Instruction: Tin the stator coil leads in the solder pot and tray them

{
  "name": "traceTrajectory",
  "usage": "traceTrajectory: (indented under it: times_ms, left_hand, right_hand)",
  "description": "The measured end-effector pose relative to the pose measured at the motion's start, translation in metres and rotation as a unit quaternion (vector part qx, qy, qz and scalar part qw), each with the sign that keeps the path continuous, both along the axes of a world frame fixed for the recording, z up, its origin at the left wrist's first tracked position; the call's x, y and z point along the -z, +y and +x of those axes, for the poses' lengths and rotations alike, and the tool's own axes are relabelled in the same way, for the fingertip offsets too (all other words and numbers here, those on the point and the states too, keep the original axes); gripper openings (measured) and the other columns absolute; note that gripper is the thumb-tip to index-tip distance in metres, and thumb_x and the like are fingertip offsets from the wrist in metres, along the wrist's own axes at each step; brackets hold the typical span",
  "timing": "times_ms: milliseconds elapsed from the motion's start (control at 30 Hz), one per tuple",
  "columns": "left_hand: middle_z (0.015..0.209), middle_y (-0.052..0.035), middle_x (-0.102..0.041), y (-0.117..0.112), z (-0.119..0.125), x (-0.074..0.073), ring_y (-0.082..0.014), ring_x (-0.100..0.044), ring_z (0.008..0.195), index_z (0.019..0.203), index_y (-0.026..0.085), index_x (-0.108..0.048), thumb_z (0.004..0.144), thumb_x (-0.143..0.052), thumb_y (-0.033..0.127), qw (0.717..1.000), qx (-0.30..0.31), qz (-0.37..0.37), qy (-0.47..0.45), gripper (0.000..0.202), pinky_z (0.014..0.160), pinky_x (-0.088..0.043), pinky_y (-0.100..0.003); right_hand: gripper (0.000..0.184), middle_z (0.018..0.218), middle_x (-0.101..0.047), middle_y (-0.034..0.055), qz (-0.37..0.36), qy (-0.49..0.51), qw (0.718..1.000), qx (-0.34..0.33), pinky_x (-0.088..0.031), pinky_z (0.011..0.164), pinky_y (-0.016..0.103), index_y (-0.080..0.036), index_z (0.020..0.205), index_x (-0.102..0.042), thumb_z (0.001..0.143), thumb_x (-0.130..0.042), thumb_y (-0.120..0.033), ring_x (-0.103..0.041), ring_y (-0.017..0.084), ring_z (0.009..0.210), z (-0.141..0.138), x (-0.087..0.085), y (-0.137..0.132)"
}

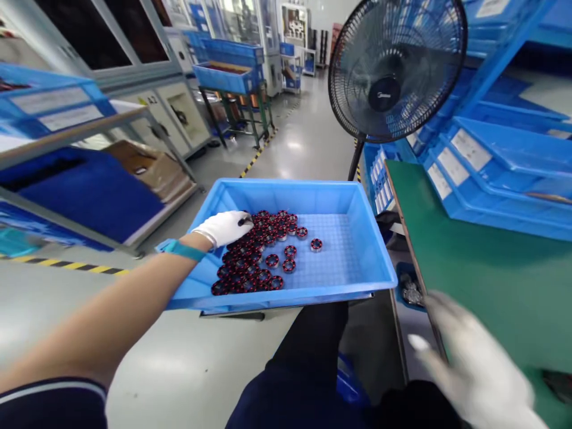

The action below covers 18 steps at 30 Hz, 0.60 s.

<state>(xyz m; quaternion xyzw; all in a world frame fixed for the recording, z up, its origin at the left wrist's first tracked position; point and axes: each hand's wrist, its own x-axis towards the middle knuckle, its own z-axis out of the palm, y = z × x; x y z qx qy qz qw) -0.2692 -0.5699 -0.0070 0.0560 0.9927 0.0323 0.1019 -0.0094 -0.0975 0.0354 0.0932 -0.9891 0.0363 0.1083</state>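
Observation:
A blue plastic bin [357, 238] rests in front of my knees and holds several small red-and-black rings [254, 262], heaped at its left side. My left hand [226, 227], in a white glove, reaches into the bin with its fingers closed in a pinch on one ring at the top of the heap. A few rings lie apart toward the bin's middle. My right hand [473, 363], also gloved and blurred, hovers over the near edge of the green table [482, 262]; its fingers are spread and hold nothing.
A black standing fan [395, 71] rises behind the bin. Stacked blue trays [500, 161] lie at the table's far side. A metal rack with blue bins and a cardboard box [152, 167] stands at left. More racks line the aisle beyond.

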Motion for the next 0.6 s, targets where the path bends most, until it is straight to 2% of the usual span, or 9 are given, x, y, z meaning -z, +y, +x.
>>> traceTrajectory:
  times_ms: [67, 100, 167, 233, 300, 433, 500, 600]
  left_hand:
    - [0.119, -0.0092, -0.068, -0.001, 0.001, 0.002, -0.0256, -0.064, 0.106, 0.121, 0.021, -0.062, 0.086, -0.037, 0.053, 1.0, -0.007, 0.012, 0.004, 0.054, 0.091, -0.047, -0.032]
    - [0.118, -0.0097, -0.068, -0.002, 0.004, 0.002, -0.0262, -0.065, 0.105, 0.121, 0.021, -0.062, 0.086, -0.036, 0.053, 1.0, -0.013, 0.016, 0.008, 0.055, 0.09, -0.047, -0.033]
    - [0.118, -0.0108, -0.067, -0.004, 0.01, 0.002, -0.0277, -0.065, 0.104, 0.121, 0.021, -0.061, 0.087, -0.033, 0.054, 0.999, -0.033, 0.022, 0.019, 0.056, 0.089, -0.047, -0.035]
    - [0.12, -0.0118, -0.066, -0.007, 0.017, 0.002, -0.0291, -0.064, 0.106, 0.123, 0.021, -0.06, 0.088, -0.029, 0.056, 0.998, -0.053, 0.028, 0.031, 0.058, 0.089, -0.047, -0.036]
    - [0.122, -0.0121, -0.064, -0.009, 0.025, 0.002, -0.0302, -0.063, 0.108, 0.124, 0.021, -0.058, 0.088, -0.028, 0.057, 0.996, -0.067, 0.034, 0.043, 0.059, 0.09, -0.047, -0.037]
    - [0.123, -0.0107, -0.063, -0.007, 0.046, 0.002, -0.0312, -0.063, 0.107, 0.126, 0.022, -0.057, 0.088, -0.026, 0.061, 0.995, -0.08, 0.046, 0.034, 0.062, 0.089, -0.048, -0.039]
    - [0.124, -0.011, -0.062, -0.002, 0.061, 0.002, -0.0314, -0.064, 0.105, 0.129, 0.022, -0.055, 0.087, -0.028, 0.065, 0.997, -0.064, 0.045, 0.015, 0.066, 0.089, -0.048, -0.04]
    - [0.131, -0.0112, -0.057, 0.01, 0.085, 0.005, -0.032, -0.061, 0.109, 0.135, 0.022, -0.049, 0.078, -0.041, 0.071, 0.998, 0.023, 0.056, -0.024, 0.076, 0.09, -0.047, -0.04]
  right_hand:
    - [0.054, 0.137, -0.051, 0.0135, 0.028, -0.014, 0.995, -0.093, -0.046, 0.097, 0.042, -0.02, 0.136, -0.046, 0.088, -0.054, -0.045, -0.053, 0.029, 0.12, -0.039, 0.004, -0.069]
    - [0.053, 0.131, -0.056, 0.0143, 0.039, -0.019, 0.993, -0.113, -0.045, 0.095, 0.043, -0.017, 0.134, -0.049, 0.087, -0.055, -0.043, -0.055, 0.03, 0.115, -0.055, 0.009, -0.093]
    - [0.045, 0.11, -0.065, 0.0132, 0.066, -0.044, 0.989, -0.121, -0.047, 0.085, 0.044, -0.015, 0.122, -0.058, 0.087, -0.055, -0.044, -0.061, 0.029, 0.096, -0.078, 0.019, -0.12]
    - [0.035, 0.092, -0.066, 0.0107, 0.09, -0.067, 0.988, -0.107, -0.046, 0.074, 0.042, -0.016, 0.106, -0.065, 0.087, -0.056, -0.043, -0.061, 0.027, 0.081, -0.086, 0.027, -0.122]
    - [0.029, 0.084, -0.065, 0.0099, 0.102, -0.069, 0.987, -0.099, -0.044, 0.07, 0.041, -0.016, 0.095, -0.066, 0.085, -0.058, -0.042, -0.059, 0.027, 0.075, -0.082, 0.029, -0.114]
    - [0.028, 0.085, -0.066, 0.01, 0.11, -0.06, 0.985, -0.121, -0.045, 0.072, 0.041, -0.016, 0.096, -0.065, 0.08, -0.064, -0.039, -0.06, 0.027, 0.076, -0.061, 0.027, -0.098]
    - [0.03, 0.087, -0.066, 0.0106, 0.113, -0.068, 0.982, -0.136, -0.046, 0.072, 0.041, -0.016, 0.098, -0.064, 0.076, -0.066, -0.037, -0.061, 0.027, 0.076, -0.049, 0.028, -0.094]
    - [0.04, 0.089, -0.066, 0.0131, 0.118, -0.072, 0.979, -0.149, -0.05, 0.069, 0.043, -0.013, 0.103, -0.062, 0.073, -0.067, -0.04, -0.062, 0.029, 0.076, -0.034, 0.03, -0.088]
